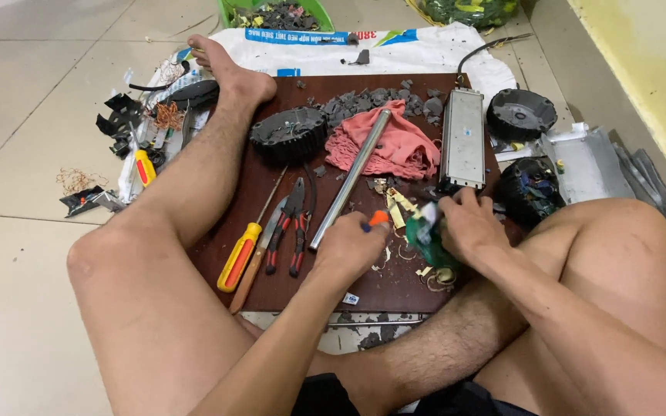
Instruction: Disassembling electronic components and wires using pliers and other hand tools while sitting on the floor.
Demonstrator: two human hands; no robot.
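Note:
My left hand (351, 246) is closed around a small tool with an orange and blue handle (376, 219), its tip pointing toward a green part. My right hand (468, 226) grips that green part (428, 236) and presses it against the dark brown wooden board (402, 289). Pale curled shavings (437, 276) lie on the board just below both hands. A long silver metal tube (351, 176) runs diagonally beside my left hand.
On the board lie a yellow-handled screwdriver (242, 254), red-handled pliers (290, 225), a pink rag (388, 146), a grey metal box (463, 139) and black round housings (289, 132). My bare legs flank the board. Scrap parts and copper wire (79, 179) litter the tiled floor.

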